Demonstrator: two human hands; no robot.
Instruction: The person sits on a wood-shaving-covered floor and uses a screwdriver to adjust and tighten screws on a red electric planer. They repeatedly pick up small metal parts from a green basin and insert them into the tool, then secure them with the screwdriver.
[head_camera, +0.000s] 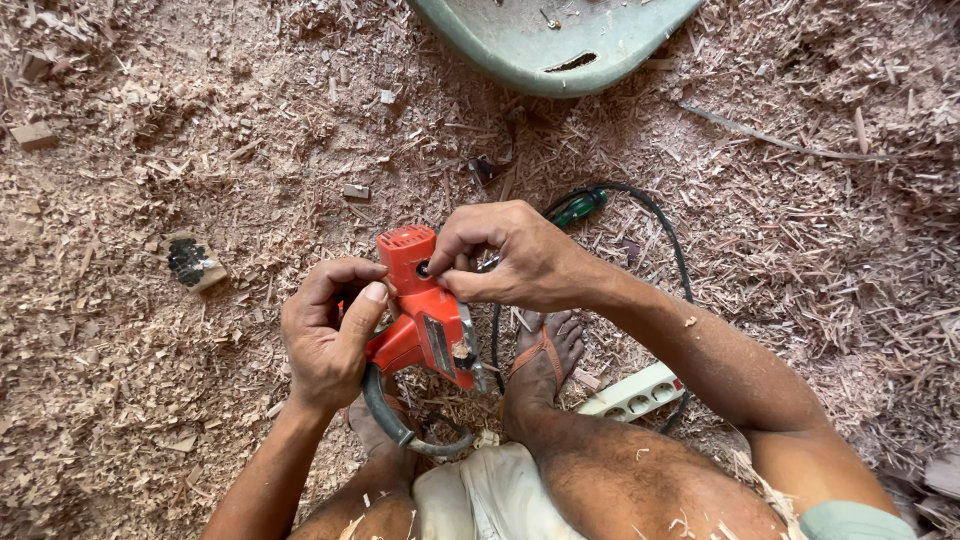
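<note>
Power tool (425, 320), orange | left hand (325, 335) grips body | right hand (515, 260) pinches small part at side port | step: fitting part | next: steady alignment.

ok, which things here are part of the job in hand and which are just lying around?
In use:
orange power tool, held by left hand
its black cord
right hand pinching at the tool's side

Lying about:
green screwdriver
white power strip
green plastic chair
wood block
</note>
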